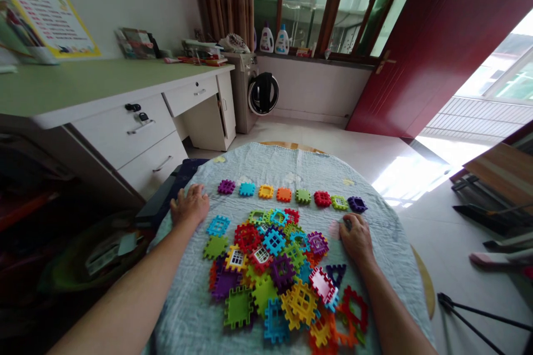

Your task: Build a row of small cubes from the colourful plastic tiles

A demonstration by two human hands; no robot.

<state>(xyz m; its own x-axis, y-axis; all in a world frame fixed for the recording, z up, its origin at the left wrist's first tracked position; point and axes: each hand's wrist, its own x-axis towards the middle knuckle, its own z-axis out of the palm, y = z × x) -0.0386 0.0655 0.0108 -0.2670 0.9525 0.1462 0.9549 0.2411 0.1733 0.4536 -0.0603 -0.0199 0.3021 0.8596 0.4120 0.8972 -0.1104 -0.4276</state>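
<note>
My left hand (190, 205) lies on the cloth at the table's left edge, fingers apart, holding nothing. At the right, my right hand (357, 237) rests on the cloth with its fingers curled in; a dark spot shows by the fingertips, too unclear to name. Several square plastic building tiles form a row across the cloth, from a purple tile (226, 187) near my left hand to a dark purple tile (357, 204) just beyond my right. Between my forearms is a heap of mixed tiles, among them a blue tile (273, 241), a yellow tile (302, 302) and a dark triangular piece (335, 274).
A pale blue cloth (275, 163) covers the round table. Beyond it stand a green-topped desk (108, 80) at the left, a washing machine (244, 89) with its door open, and a red door (433, 50). Black tripod legs (478, 316) are on the floor at right.
</note>
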